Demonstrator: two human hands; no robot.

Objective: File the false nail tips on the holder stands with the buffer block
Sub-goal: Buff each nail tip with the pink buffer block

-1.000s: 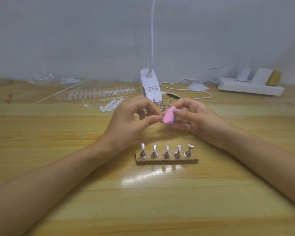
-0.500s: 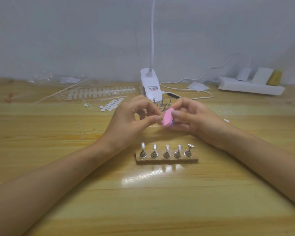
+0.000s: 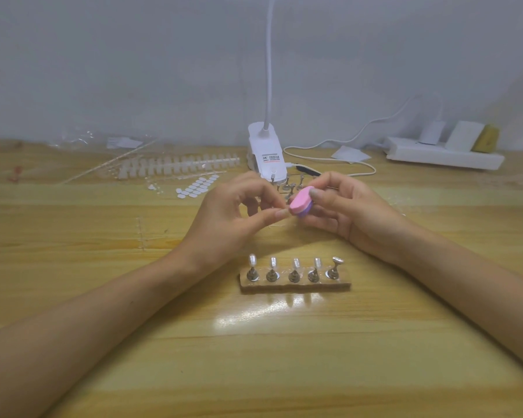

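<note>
One grip — the right hand (image 3: pixel 354 215) — pinches the buffer block (image 3: pixel 299 203); the left hand (image 3: pixel 230 218), curled, touches it, contents hidden.

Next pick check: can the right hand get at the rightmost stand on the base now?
Probably yes: nothing stands between right hand and rightmost stand, but the hand grips the buffer block.

A pale grey wall (image 3: pixel 133 70) rises behind the white lamp (image 3: pixel 266 152); the glossy wooden table (image 3: pixel 284 372) spreads before it, with a power strip (image 3: pixel 441 156) to its right.
</note>
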